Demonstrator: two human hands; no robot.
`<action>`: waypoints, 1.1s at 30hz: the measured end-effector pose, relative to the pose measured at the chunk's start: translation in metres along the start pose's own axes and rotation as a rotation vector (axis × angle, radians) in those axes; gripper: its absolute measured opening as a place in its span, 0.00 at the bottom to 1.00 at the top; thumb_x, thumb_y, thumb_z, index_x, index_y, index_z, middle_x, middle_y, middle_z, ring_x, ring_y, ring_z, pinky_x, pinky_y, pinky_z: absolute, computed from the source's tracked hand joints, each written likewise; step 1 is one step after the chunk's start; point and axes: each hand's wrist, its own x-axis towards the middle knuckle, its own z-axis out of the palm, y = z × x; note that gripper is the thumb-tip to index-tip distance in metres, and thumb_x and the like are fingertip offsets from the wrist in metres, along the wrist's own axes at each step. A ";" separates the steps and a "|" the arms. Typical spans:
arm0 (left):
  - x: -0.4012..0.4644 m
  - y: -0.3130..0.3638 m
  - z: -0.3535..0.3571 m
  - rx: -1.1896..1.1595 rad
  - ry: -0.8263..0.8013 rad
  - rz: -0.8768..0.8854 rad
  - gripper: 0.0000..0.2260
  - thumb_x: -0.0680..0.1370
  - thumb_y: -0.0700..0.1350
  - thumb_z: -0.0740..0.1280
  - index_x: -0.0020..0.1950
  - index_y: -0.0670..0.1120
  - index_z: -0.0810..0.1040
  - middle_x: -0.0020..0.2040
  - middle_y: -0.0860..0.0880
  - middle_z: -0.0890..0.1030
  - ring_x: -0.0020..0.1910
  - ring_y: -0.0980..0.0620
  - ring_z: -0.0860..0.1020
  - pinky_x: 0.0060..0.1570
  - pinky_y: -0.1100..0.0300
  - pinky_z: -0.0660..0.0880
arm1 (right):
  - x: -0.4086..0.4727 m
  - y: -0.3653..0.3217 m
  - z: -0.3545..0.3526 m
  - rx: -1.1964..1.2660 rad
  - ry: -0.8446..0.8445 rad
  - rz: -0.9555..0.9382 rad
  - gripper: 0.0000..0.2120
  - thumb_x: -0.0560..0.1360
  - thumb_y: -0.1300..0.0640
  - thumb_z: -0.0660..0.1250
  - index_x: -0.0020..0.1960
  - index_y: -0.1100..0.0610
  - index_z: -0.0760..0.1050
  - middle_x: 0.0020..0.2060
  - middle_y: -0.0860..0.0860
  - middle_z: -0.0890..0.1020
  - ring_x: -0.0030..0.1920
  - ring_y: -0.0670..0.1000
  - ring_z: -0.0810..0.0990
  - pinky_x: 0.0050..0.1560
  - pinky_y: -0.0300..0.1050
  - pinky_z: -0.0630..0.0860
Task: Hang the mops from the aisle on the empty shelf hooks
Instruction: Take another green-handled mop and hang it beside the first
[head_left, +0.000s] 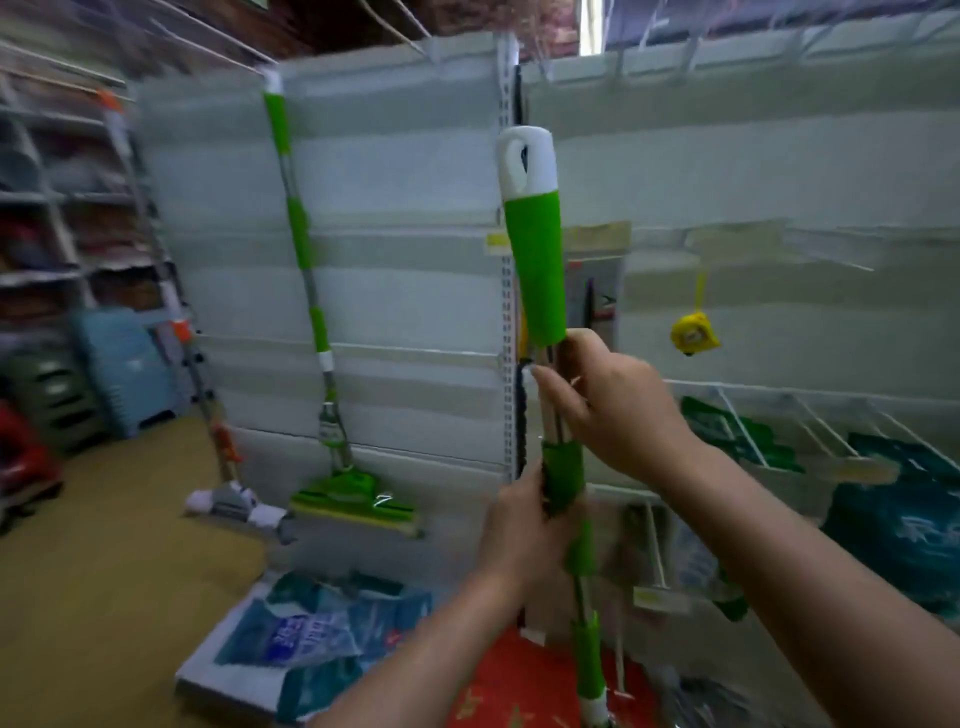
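I hold a green mop (537, 260) upright in front of me; its white cap with a hanging hole is at the top. My right hand (618, 410) grips the metal shaft just below the upper green grip. My left hand (524, 525) grips a lower green sleeve. The mop's head is out of view below. A second green mop (311, 291) hangs against the white shelf panel (405, 208) to the left, its flat head near the floor. Wire hooks (810, 254) stick out of the right-hand panel.
An orange-and-grey mop (208, 415) leans at the panel's left edge. A yellow tape measure (693, 332) hangs on the right panel. Packaged goods (904, 525) hang on lower hooks at right. A box of blue packets (311, 639) lies on the tan floor. Stocked shelves stand at far left.
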 end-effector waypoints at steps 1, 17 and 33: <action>0.001 -0.007 -0.021 0.025 0.045 -0.014 0.09 0.75 0.50 0.69 0.52 0.50 0.77 0.44 0.47 0.83 0.43 0.48 0.81 0.32 0.65 0.66 | 0.009 -0.014 0.012 0.032 -0.014 -0.014 0.15 0.76 0.48 0.62 0.53 0.61 0.71 0.41 0.60 0.83 0.42 0.64 0.81 0.40 0.57 0.76; 0.084 -0.138 -0.296 0.356 0.212 -0.211 0.08 0.73 0.51 0.70 0.47 0.51 0.72 0.45 0.48 0.80 0.46 0.47 0.80 0.47 0.52 0.79 | 0.173 -0.171 0.231 0.175 -0.029 -0.144 0.18 0.76 0.48 0.63 0.47 0.65 0.70 0.41 0.65 0.81 0.43 0.67 0.80 0.37 0.50 0.65; 0.242 -0.228 -0.418 0.377 0.011 -0.090 0.15 0.74 0.51 0.69 0.57 0.46 0.75 0.54 0.44 0.81 0.54 0.45 0.79 0.53 0.55 0.76 | 0.320 -0.230 0.363 -0.045 0.003 -0.031 0.15 0.76 0.48 0.60 0.42 0.59 0.62 0.43 0.62 0.81 0.45 0.65 0.79 0.38 0.49 0.64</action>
